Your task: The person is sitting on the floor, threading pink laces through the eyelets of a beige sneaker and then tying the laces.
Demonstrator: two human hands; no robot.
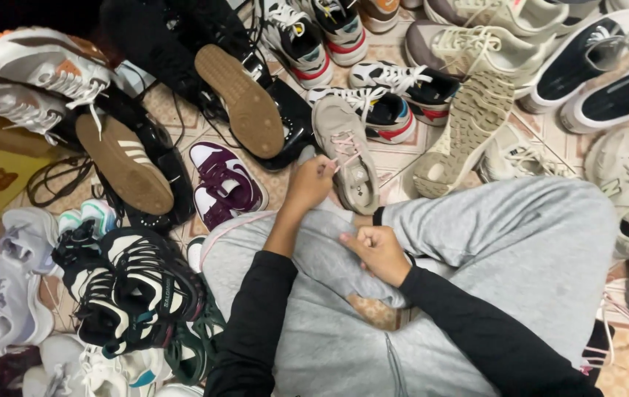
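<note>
We are pinching the pale pink lace of the beige sneaker lying on the floor before our knees, left hand fingers clamped on it, right hand fingers closed around its other end, risking a slip if tension slackens.

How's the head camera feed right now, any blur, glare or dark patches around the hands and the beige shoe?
Head view: even light, no glare; left hand and right hand fairly sharp, beige shoe and its pink lace readable; top left corner falls into deep shadow; shoes at the edges stretch slightly from wide-angle distortion.
</note>
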